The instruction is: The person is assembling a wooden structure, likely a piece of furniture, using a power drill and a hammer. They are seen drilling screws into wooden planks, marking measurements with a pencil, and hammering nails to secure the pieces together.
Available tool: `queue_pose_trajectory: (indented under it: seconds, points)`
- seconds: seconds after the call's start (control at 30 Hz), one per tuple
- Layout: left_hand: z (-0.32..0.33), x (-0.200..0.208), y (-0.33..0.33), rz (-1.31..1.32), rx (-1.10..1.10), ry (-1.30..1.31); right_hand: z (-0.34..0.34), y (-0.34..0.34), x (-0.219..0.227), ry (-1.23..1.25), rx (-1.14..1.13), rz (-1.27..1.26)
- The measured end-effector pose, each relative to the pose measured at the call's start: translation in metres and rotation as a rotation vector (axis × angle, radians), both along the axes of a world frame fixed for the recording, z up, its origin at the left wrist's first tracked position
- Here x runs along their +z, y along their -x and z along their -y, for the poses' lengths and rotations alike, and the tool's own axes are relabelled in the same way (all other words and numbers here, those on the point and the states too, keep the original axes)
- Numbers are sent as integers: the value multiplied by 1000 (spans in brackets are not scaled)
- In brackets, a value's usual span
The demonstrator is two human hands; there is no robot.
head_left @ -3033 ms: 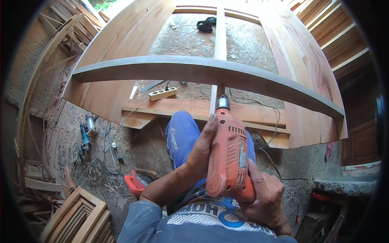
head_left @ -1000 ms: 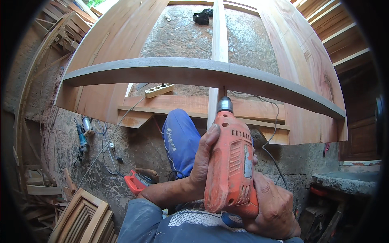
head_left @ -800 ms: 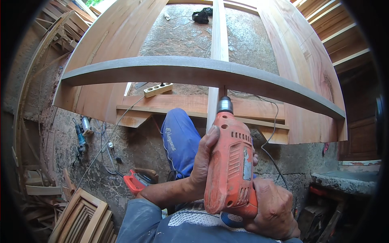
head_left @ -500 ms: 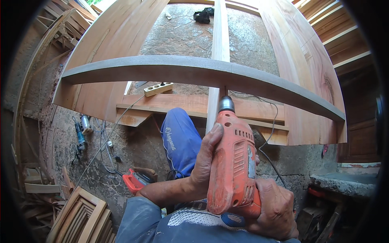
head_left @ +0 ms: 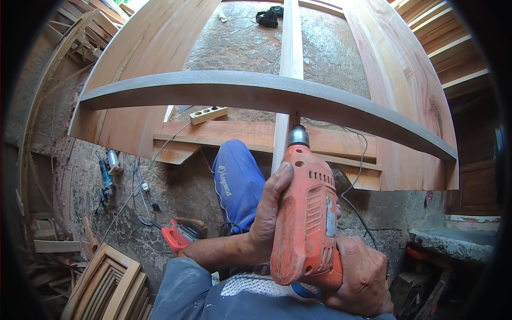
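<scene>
Both my hands hold an orange-red corded power drill. My left hand is closed around the drill's left side, its thumb lying along the top near the front. At the rear, my right hand wraps the handle; its fingers on the trigger are hidden. The metal chuck points away from me. Its thin bit touches the underside edge of a wooden crossbar, near the middle; how deep it goes I cannot tell. A pale wooden centre post runs beneath the crossbar.
Wide wooden panels flank the frame. A wooden socket block lies beyond my blue-clad knee. On the floor at left are a blue power tool, cables and a red-and-black tool. Stacked wooden frames stand lower left.
The drill's rear has shifted very slightly left, with both hands still on it. The view has moved a little; otherwise the scene looks the same.
</scene>
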State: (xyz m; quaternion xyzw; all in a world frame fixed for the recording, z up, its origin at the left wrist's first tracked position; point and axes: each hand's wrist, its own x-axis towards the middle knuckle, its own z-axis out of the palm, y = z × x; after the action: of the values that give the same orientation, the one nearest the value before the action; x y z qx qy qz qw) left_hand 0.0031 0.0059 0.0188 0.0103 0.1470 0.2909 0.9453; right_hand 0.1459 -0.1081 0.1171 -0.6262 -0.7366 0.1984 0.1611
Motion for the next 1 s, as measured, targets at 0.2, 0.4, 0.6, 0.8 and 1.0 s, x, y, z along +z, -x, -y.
queue_pose_trajectory:
  seconds: [0.2,0.4,0.6,0.8,1.0]
  points:
    - [-2,3,1,-86,-9,-52,4,-2,-1,14,-2,20]
    - [-4,0,-2,-17,-8,-23,3,-3,1,5,-14,10]
    - [-6,1,-1,-37,-11,-7,3,-2,-1,36,-19,21]
    - [-6,-3,0,-22,-14,12,-7,-1,-1,-3,4,8]
    - [-8,1,-1,-28,-11,2,-6,0,0,22,-14,26]
